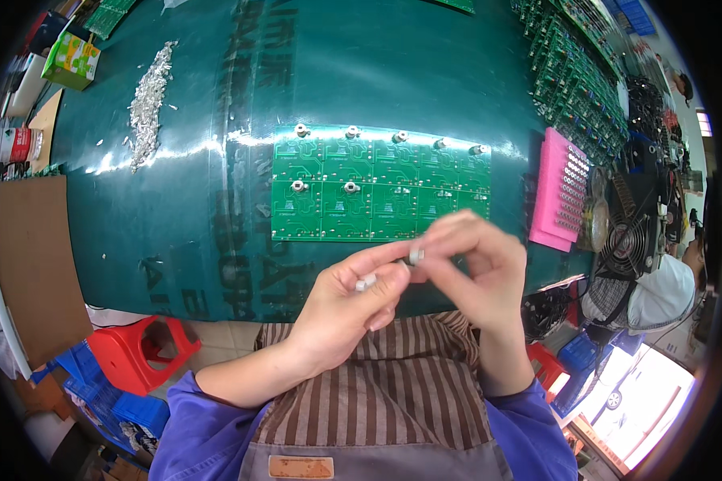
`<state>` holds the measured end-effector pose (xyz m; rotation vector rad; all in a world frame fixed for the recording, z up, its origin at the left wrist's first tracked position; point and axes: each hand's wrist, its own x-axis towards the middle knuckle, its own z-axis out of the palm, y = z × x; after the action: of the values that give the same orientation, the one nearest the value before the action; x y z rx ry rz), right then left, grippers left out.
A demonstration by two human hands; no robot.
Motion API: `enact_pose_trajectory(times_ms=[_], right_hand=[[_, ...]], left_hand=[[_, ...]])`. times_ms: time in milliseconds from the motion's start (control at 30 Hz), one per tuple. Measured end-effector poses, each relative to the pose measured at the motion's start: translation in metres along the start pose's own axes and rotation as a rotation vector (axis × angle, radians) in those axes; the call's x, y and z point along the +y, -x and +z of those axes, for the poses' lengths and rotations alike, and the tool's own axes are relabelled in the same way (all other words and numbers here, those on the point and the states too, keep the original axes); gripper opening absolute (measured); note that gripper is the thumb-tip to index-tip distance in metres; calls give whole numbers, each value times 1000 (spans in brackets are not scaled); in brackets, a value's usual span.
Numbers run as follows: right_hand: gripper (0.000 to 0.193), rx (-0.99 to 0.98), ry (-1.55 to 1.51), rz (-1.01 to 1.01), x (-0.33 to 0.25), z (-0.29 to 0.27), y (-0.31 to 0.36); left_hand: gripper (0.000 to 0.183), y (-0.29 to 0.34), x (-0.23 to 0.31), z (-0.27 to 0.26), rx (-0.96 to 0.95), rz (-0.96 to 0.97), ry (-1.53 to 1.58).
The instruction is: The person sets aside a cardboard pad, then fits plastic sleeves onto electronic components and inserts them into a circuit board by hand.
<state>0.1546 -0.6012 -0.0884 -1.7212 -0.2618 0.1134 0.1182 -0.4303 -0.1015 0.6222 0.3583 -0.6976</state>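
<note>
Both hands meet just in front of the green circuit board panel (345, 212), which lies flat on the table. My left hand (329, 305) is curled closed, with a small white plastic piece (366, 282) between its thumb and fingers. The fingers of my right hand (485, 276) pinch a small round silver-and-white component (415, 255) at the left fingertips; motion blurs them slightly. Round metal components (351, 187) stand upright along the panel's far row and on two left places of the nearer row. My right hand overlaps the panel's near right corner.
On the green mat (192, 216), a pile of small whitish pieces (150, 108) lies at far left. A pink foam block (552, 192) with rows of round components stands to the right, before stacked circuit boards (573, 88). Brown cardboard (32, 264) and a red stool (136, 353) are left.
</note>
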Motion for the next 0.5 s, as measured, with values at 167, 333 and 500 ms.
enact_pose_trajectory(times_ms=[167, 333, 500], right_hand=[[7, 119, 492, -114, 11, 12, -40], [5, 88, 558, -156, 12, 12, -46], [6, 73, 554, -98, 7, 12, -47]], left_hand=[[38, 2, -2, -2, 83, -64, 113], [37, 5, -1, -1, 96, -60, 69], [35, 6, -2, -7, 21, -81, 82]])
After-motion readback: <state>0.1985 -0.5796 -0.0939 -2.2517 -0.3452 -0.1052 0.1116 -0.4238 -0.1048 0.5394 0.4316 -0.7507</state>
